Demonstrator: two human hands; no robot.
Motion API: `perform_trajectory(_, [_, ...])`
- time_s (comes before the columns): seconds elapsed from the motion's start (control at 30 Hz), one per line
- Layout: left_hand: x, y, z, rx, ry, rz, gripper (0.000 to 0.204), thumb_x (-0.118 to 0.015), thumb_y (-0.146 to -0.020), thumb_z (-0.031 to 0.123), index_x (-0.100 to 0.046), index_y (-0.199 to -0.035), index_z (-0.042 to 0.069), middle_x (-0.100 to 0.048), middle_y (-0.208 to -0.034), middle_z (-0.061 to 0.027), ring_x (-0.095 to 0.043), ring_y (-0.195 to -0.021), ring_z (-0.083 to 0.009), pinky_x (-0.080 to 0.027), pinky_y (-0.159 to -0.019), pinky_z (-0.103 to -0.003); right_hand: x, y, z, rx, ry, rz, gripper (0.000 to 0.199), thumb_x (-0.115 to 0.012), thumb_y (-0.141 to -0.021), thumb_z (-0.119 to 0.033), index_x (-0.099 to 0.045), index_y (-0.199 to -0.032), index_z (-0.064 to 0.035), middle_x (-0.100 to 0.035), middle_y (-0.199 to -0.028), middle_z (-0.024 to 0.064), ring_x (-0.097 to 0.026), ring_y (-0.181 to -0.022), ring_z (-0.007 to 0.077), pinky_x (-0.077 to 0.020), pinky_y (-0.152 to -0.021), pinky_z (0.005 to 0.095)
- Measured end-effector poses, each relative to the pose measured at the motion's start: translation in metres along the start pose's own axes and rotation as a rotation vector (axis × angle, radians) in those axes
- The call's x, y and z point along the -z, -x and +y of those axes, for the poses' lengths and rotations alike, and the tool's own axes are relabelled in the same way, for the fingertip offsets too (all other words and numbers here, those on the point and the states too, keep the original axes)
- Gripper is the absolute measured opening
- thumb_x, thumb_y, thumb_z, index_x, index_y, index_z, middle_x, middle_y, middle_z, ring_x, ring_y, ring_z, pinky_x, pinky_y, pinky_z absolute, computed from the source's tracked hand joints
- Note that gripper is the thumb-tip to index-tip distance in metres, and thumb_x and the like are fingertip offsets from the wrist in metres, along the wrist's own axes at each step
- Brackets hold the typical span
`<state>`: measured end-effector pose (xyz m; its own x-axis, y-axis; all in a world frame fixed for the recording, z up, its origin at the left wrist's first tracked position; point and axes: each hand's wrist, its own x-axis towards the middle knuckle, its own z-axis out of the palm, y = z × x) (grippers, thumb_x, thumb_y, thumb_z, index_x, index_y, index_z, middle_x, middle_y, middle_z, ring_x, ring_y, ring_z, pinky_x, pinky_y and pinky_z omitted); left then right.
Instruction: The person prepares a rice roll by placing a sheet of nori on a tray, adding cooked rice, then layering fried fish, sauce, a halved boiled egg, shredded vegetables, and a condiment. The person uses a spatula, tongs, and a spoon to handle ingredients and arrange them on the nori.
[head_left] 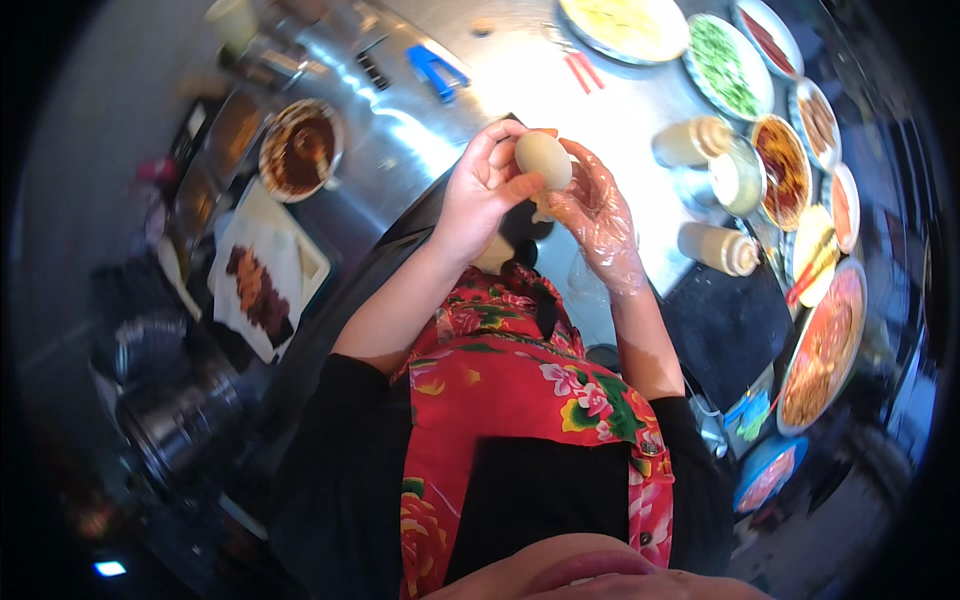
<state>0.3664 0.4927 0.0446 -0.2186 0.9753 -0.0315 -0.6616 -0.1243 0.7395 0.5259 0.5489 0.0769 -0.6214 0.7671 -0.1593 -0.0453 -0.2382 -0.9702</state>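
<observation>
A pale, smooth egg [543, 161] is held up in front of me, over the edge of the metal counter. My left hand [487, 185] is bare and closed on the egg's left side, its thumb along the lower front. From the other side, my right hand [603, 218], in a clear plastic glove, curls its fingers against the egg. Its fingertips are partly hidden behind the egg. Below the egg, between the hands, a small pale piece shows; I cannot make out what it is.
Plates of yellow shreds [625, 25] and chopped greens [727, 66] stand at the far right, near squeeze bottles [718, 249] and a red sauce bowl [781, 170]. To the left are a brown sauce bowl [301, 150] and a paper-lined tray [313, 257]. A blue clip-like tool [437, 72] lies farther back.
</observation>
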Motion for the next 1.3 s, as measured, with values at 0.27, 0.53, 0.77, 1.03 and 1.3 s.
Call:
perform_trajectory(0.27, [0.151, 0.193, 0.151, -0.055, -0.647, 0.293, 0.053, -0.066, -0.089, -0.003, -0.049, -0.138, 0.001, -0.057, -0.135, -0.0109, -0.055, -0.123, -0.0178, -0.048, -0.102, -0.033, -0.239, -0.012, 0.06, 0.18, 0.343, -0.434, 0.045, -0.068, -0.084, -0.003, -0.062, -0.128, -0.0055, -0.068, -0.106, 0.0122, -0.066, -0.092, 0.018, -0.053, -0.081, 0.0311])
perform_trajectory(0.53, [0.326, 0.351, 0.22, -0.144, -0.608, 0.605, 0.047, -0.07, -0.084, -0.003, -0.058, -0.129, 0.001, -0.066, -0.12, -0.0095, -0.065, -0.107, -0.0146, -0.055, -0.09, -0.028, -0.474, 0.01, 0.156, 0.039, 0.484, -0.619, 0.039, -0.066, -0.085, -0.011, -0.064, -0.123, -0.0027, -0.069, -0.099, 0.0128, -0.064, -0.078, 0.0155, -0.0535, -0.073, 0.0298])
perform_trajectory(0.77, [0.368, 0.376, 0.214, -0.071, -0.629, 0.652, 0.044, -0.07, -0.084, -0.002, -0.057, -0.126, -0.001, -0.068, -0.117, -0.012, -0.068, -0.103, -0.016, -0.055, -0.088, -0.028, -0.51, 0.01, 0.185, 0.009, 0.638, -0.595, 0.047, -0.067, -0.079, -0.015, -0.063, -0.124, -0.0006, -0.069, -0.091, 0.022, -0.069, -0.076, 0.027, -0.0542, -0.074, 0.0355])
perform_trajectory(1.03, [0.378, 0.37, 0.206, -0.002, -0.628, 0.651, 0.042, -0.068, -0.086, -0.005, -0.056, -0.126, 0.0, -0.065, -0.124, -0.0126, -0.065, -0.107, -0.0155, -0.053, -0.09, -0.027, -0.517, 0.008, 0.192, -0.143, 0.59, -0.597, 0.041, -0.063, -0.08, -0.016, -0.066, -0.118, -0.0011, -0.07, -0.087, 0.0197, -0.069, -0.077, 0.0291, -0.0537, -0.074, 0.0371])
perform_trajectory(1.3, [0.369, 0.37, 0.217, 0.089, -0.619, 0.616, 0.045, -0.069, -0.088, -0.002, -0.055, -0.131, -0.003, -0.065, -0.125, -0.014, -0.066, -0.108, -0.0172, -0.053, -0.093, -0.028, -0.491, 0.002, 0.177, 0.0, 0.546, -0.743, 0.042, -0.064, -0.081, -0.013, -0.063, -0.122, -0.0018, -0.07, -0.093, 0.0197, -0.07, -0.081, 0.0285, -0.0537, -0.075, 0.0368])
